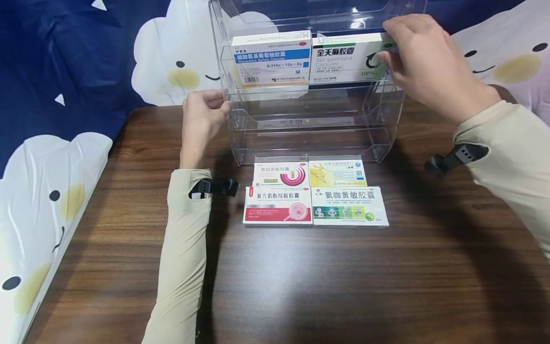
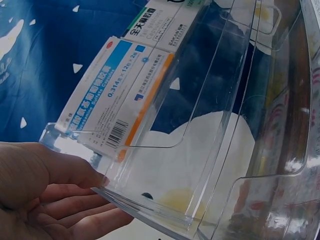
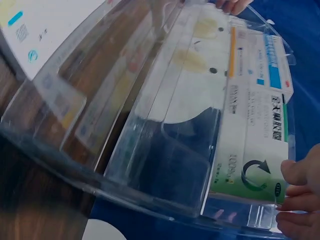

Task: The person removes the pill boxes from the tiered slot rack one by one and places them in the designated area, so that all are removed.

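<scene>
"Surface?"

"Brown wood-grain table point(image 1: 343, 282) — a clear tiered rack point(image 1: 318, 138) stands upright on it."

"Hands?"

"Right hand point(image 1: 431, 67): thumb and fingers hold the right end of the Tall gastrodia box point(image 1: 341, 59), which sits in an upper tier. Left hand point(image 1: 201, 122): thumb and fingers pinch the rack's left side."

"Remaining boxes?"

"Glucosamine box point(image 1: 272, 64) just beside that one, same tier — four medicine boxes point(image 1: 350, 205) lie flat on the table in front of the rack."

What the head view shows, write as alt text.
A person's left hand grips a clear plastic tiered rack; the right hand holds a white-and-green cardboard box in it. Four flat, printed cardboard boxes lie in front.
</scene>
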Demonstrator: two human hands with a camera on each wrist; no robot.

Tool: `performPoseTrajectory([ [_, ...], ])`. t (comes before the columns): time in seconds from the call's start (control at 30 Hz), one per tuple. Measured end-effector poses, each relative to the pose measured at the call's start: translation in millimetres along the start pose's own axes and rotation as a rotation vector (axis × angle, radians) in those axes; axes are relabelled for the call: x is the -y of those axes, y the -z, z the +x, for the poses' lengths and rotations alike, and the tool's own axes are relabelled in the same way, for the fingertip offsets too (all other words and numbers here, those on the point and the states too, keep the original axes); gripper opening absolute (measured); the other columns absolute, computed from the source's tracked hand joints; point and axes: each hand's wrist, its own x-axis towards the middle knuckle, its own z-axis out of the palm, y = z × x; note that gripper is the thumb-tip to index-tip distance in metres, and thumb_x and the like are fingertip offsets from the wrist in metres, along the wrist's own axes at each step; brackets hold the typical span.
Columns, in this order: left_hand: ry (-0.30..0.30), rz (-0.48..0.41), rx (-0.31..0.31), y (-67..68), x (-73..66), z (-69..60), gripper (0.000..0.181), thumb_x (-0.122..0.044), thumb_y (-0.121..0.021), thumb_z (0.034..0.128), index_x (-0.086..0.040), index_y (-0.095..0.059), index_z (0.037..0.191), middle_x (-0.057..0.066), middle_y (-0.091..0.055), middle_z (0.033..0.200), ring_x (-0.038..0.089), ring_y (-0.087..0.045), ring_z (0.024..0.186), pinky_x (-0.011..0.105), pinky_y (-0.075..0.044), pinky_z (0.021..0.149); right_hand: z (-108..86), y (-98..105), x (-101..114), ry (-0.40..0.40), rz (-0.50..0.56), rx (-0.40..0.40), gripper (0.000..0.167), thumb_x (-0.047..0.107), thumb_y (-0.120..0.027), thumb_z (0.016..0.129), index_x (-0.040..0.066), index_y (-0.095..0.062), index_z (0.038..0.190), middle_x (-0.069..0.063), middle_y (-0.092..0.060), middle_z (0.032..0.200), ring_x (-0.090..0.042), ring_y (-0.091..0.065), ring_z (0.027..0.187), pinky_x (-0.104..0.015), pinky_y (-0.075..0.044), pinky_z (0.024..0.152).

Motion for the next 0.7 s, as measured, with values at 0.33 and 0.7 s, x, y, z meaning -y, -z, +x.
performPoseTrajectory([
  [0.33,0.001,0.006,0.006,0.6,-0.5,0.5,0.032,-0.014,-0.066,0.0911,-0.010,-0.067,0.123,0.008,-0.067,0.118,0.016,-0.068,0.101,0.021,-0.052,0.089,9.4,-2,-4,-0.014,0.023,0.016,0.045,-0.013,-0.048,0.085,-0.014,-0.048,0.131,-0.034,-0.056,0.113,-0.045,-0.053,0.101,-0.056,-0.048,0.090],
  [0.7,0.006,-0.010,0.009,0.9,-0.2,0.8,0.032,-0.013,-0.066,0.0909,-0.011,-0.066,0.123,0.008,-0.067,0.119,0.016,-0.069,0.099,0.020,-0.053,0.087,10.2,10,-5,-0.082,0.063,0.031,0.035,0.008,-0.053,0.095,-0.010,-0.049,0.125,-0.028,-0.056,0.111,-0.038,-0.049,0.092,-0.031,-0.039,0.070],
])
